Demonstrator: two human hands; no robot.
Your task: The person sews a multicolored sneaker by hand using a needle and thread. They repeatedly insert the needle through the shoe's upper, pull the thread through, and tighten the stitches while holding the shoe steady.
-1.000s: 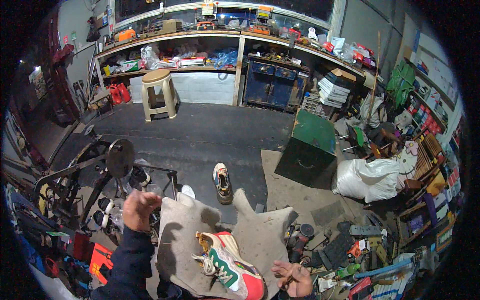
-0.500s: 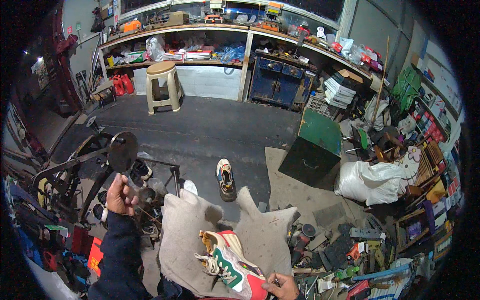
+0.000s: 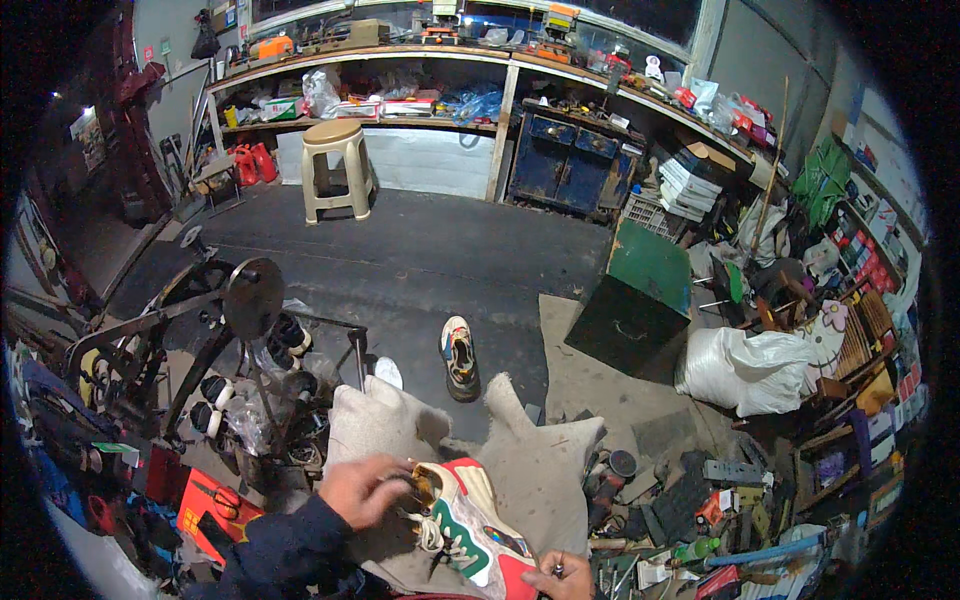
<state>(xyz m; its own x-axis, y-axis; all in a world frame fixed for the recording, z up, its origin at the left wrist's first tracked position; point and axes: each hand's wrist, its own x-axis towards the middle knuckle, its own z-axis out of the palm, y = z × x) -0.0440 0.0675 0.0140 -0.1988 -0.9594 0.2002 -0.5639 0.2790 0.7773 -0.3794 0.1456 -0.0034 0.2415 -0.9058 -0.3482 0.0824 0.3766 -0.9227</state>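
A sneaker (image 3: 470, 530) with white, green and red panels and loose cream laces lies on its side across the grey cloth (image 3: 545, 470) over my lap. My left hand (image 3: 368, 490) is at its heel opening, fingers curled towards the thumb; whatever is between them is hidden. At the red toe, my right hand (image 3: 567, 577) is closed on a small tool with a metal end, its kind too small to make out. The matching sneaker (image 3: 459, 358) stands upright on the dark floor mat ahead of me.
To the left stands a black iron machine with a round plate (image 3: 253, 299), with shoes beneath it. A green metal box (image 3: 640, 290) and a white sack (image 3: 745, 370) are on the right. Tools (image 3: 620, 465) clutter the floor nearby. A beige stool (image 3: 336, 170) stands by the far bench.
My left hand has come down and right from beside the round plate to the sneaker's heel opening. My right hand stays at the toe. The whole view has shifted slightly.
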